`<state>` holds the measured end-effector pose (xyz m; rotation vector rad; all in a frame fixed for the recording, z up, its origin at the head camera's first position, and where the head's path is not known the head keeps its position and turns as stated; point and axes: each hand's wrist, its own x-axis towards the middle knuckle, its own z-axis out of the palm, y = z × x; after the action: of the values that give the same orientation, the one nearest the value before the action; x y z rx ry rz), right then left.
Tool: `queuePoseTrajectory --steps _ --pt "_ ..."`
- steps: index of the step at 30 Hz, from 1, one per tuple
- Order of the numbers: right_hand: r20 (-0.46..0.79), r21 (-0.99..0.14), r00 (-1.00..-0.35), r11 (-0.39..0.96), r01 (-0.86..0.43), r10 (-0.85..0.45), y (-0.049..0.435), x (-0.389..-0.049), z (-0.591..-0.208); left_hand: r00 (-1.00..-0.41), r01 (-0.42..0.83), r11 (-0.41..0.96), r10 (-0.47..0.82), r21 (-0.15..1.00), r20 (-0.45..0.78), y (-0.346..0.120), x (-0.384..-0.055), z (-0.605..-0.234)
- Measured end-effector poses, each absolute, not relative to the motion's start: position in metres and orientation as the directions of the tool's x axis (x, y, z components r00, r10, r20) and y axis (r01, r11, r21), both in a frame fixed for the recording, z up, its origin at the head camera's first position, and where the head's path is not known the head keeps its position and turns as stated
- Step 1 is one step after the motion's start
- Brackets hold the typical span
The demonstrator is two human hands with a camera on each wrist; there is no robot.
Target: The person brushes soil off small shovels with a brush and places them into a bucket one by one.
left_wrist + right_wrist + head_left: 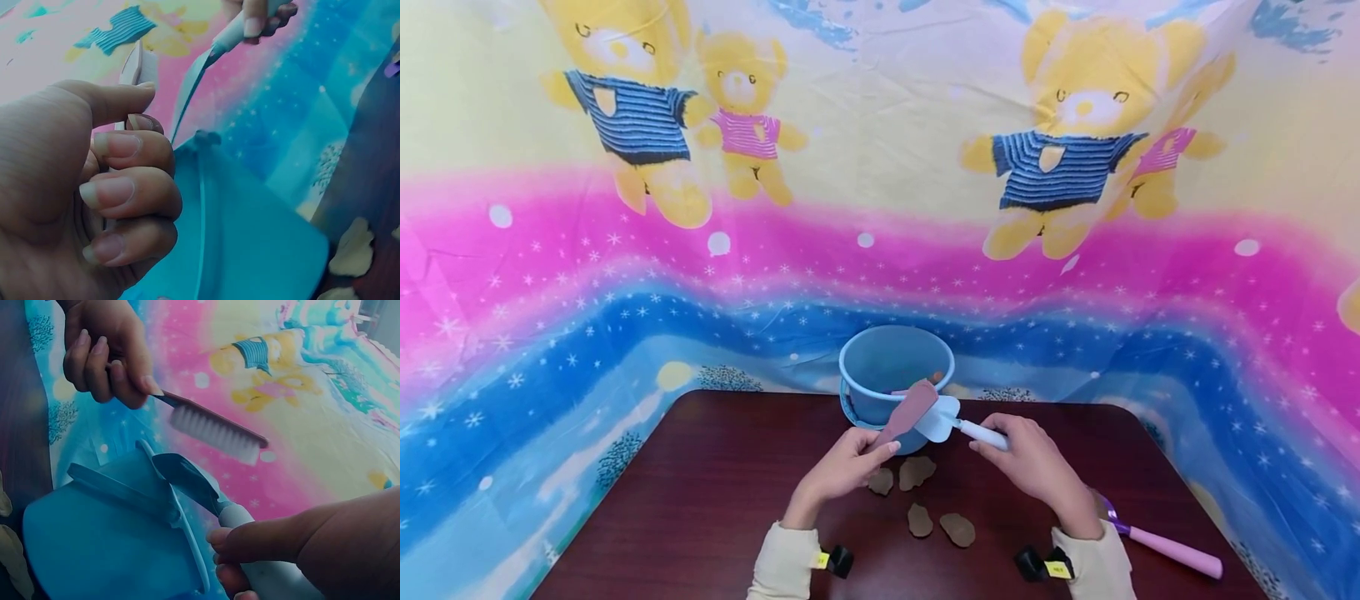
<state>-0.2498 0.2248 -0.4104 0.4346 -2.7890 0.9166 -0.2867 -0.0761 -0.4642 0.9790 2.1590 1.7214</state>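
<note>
My left hand grips a brush by its handle. The brush has a dull pink back, and its white bristles face down in the right wrist view. My right hand holds a small hand trowel by its white handle, thumb along the top. Its pale blue blade lies close beside the brush head, over the front rim of a blue bucket. Inside the bucket a few small things show, mostly hidden by the wall and the brush.
Several flat brown pieces lie on the dark wooden table in front of the bucket. A tool with a pink handle and purple neck lies at the right, partly behind my right forearm. A bear-print cloth hangs around the table's far side.
</note>
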Motion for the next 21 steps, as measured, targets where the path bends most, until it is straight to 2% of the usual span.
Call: queuePoseTrajectory --steps 7,15,21 --pt "0.267 -0.537 -0.936 0.771 -0.341 -0.228 0.22 -0.25 -0.41 -0.705 0.269 -0.025 0.676 0.963 0.214 -0.059 -0.283 -0.467" --pt "0.283 -0.54 -0.931 0.764 -0.354 -0.232 0.217 -0.249 -0.408 -0.693 0.29 0.028 0.695 0.957 0.19 -0.048 -0.281 -0.471" --pt "0.293 -0.539 -0.927 0.76 -0.364 -0.236 0.221 -0.247 -0.405 -0.721 0.273 0.073 0.676 0.959 0.153 -0.051 -0.283 -0.473"
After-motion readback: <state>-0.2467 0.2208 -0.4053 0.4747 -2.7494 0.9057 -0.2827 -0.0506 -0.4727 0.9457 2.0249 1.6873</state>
